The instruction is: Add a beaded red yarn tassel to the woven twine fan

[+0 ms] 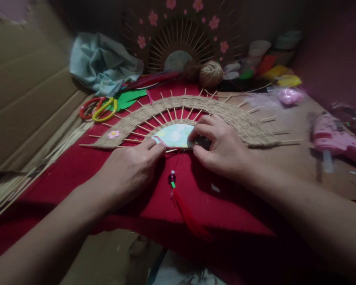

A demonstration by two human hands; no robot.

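A woven half-round fan (184,101) with thin sticks lies on the red cloth (130,213), a pink flower at its left end. At its centre is a pale blue half-disc (175,134). My left hand (136,162) is closed at the half-disc's lower left corner, pinching the end of a reddish cord there. At the right side of the half-disc, my right hand (219,146) is curled around a dark, rounded object (203,142). A red tassel (188,211) with a dark bead (172,179) hangs down from the fan's lower edge, between my hands.
Scissors (105,109) and green leaf shapes lie at the back left, near a crumpled blue cloth (103,59). A twine ball (211,74) sits behind the fan. A pink glue gun (332,134) lies right. A flowered fan (178,43) stands at the back; loose sticks lie left.
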